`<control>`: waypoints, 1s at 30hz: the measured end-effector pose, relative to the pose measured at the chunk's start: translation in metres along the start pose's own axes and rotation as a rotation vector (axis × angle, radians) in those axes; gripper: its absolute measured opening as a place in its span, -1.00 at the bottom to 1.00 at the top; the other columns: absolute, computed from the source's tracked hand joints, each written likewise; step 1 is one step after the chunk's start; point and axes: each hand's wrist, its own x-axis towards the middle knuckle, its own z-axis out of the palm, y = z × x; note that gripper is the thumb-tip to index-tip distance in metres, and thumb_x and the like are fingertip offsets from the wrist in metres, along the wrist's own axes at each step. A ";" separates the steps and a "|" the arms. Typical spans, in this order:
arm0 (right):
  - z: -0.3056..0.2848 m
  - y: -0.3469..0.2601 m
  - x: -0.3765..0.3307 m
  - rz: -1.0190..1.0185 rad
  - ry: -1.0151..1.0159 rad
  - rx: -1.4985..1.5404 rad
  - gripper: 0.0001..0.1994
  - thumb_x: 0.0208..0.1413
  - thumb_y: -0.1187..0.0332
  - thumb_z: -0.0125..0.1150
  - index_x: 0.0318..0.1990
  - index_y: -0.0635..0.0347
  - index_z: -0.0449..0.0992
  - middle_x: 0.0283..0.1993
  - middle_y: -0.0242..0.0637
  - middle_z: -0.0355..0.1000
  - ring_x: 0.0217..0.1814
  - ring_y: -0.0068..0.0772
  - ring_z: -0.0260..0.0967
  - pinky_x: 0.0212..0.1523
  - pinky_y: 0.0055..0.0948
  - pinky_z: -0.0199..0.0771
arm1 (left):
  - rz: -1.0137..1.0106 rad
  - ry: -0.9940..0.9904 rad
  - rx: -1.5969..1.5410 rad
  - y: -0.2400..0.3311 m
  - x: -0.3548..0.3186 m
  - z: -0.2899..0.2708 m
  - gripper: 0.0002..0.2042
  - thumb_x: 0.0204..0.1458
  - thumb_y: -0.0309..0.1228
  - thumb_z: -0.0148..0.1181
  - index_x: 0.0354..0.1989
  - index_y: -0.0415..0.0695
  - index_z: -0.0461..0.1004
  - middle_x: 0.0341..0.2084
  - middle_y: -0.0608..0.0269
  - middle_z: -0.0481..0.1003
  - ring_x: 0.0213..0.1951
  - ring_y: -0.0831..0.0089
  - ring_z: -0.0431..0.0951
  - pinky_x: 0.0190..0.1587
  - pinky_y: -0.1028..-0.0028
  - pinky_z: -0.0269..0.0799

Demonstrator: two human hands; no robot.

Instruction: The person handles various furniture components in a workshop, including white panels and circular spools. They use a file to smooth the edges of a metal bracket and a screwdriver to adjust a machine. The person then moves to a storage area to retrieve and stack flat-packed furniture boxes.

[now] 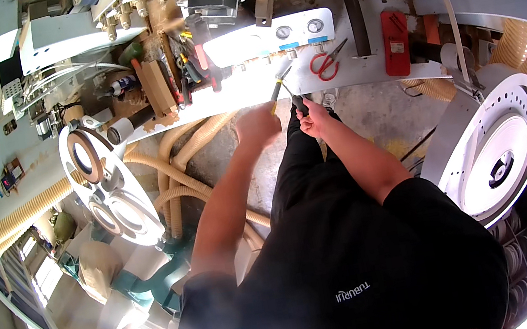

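Observation:
My left hand (259, 127) is closed around a slim tool with a yellow-and-black handle (275, 93). That tool points up and to the right over the edge of the white bench; its exact kind is unclear. In my right hand (314, 120) is a black-handled tool with a thin shaft (299, 104), which looks like a screwdriver. Its shaft slants up and left, and the two tools come close together or cross; I cannot tell whether they touch. A pair of red-handled scissors (326, 69) lies on the bench just beyond my hands.
A white panel with round gauges (284, 33) stands behind the scissors. Right of them lies a red case (396, 42). Hand tools (190, 68) and a cardboard box (159, 86) are at the left. Ribbed hoses (203, 138) and white wheel machines (496, 157) flank me.

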 end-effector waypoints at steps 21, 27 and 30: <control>-0.004 -0.010 -0.008 0.087 -0.064 0.023 -0.56 0.42 -0.08 -0.02 -0.17 0.18 0.39 -0.46 -0.38 0.36 -0.75 -0.68 -0.11 -0.69 -0.62 -0.17 | -0.011 -0.078 0.037 -0.004 0.021 -0.005 -0.55 0.14 -0.21 0.00 0.22 0.14 0.54 -0.17 0.00 0.66 -0.12 0.02 0.68 -0.04 0.07 0.58; 0.000 -0.005 -0.011 0.031 0.008 -0.065 -0.55 0.42 -0.12 -0.01 -0.22 0.12 0.41 -0.53 -0.52 0.31 -0.76 -0.70 -0.09 -0.69 -0.62 -0.15 | 0.016 -0.046 0.019 0.000 -0.022 0.001 -0.54 0.14 -0.21 0.02 0.25 0.22 0.51 -0.25 -0.01 0.67 -0.15 -0.02 0.69 -0.05 0.00 0.57; -0.003 -0.010 -0.010 -0.003 -0.004 -0.168 -0.57 0.41 -0.12 -0.01 -0.23 0.08 0.40 -0.53 -0.53 0.31 -0.76 -0.70 -0.10 -0.67 -0.60 -0.11 | -0.026 -0.017 -0.001 0.002 0.011 0.004 -0.55 0.14 -0.23 0.03 0.22 0.20 0.53 -0.24 0.00 0.67 -0.16 0.02 0.69 -0.06 0.06 0.58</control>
